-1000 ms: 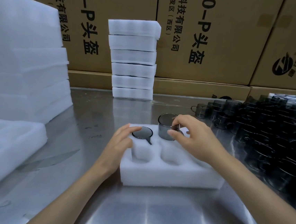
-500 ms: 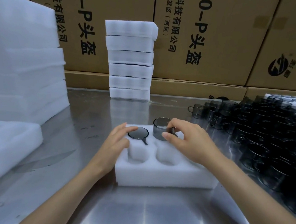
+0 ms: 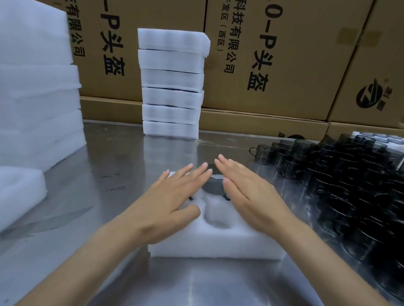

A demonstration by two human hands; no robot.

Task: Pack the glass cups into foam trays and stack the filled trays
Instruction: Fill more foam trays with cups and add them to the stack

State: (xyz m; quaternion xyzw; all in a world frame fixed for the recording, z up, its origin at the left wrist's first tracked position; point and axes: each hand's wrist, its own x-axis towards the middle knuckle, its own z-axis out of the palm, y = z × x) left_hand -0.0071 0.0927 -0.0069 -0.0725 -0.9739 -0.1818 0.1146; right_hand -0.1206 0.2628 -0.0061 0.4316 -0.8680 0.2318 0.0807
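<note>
A white foam tray (image 3: 214, 246) with round pockets lies on the steel table in front of me. Both my hands lie flat over its far half with straight fingers. My left hand (image 3: 171, 199) covers the far-left pocket, hiding the cup there. My right hand (image 3: 246, 196) covers the pocket beside it, where a smoky glass cup (image 3: 213, 186) shows between the two hands, set down into the foam. A near pocket (image 3: 218, 215) shows open and holds nothing. Many loose smoky glass cups (image 3: 355, 192) crowd the table at the right.
A stack of several filled foam trays (image 3: 172, 83) stands at the back centre against cardboard boxes (image 3: 267, 48). Piles of foam sheets and trays (image 3: 23, 101) fill the left side. The steel table (image 3: 194, 297) runs toward me below the tray.
My right hand has let go of the cup it pinched; the cup now sits lower in its pocket. Both hands have flattened out over the tray's far pockets.
</note>
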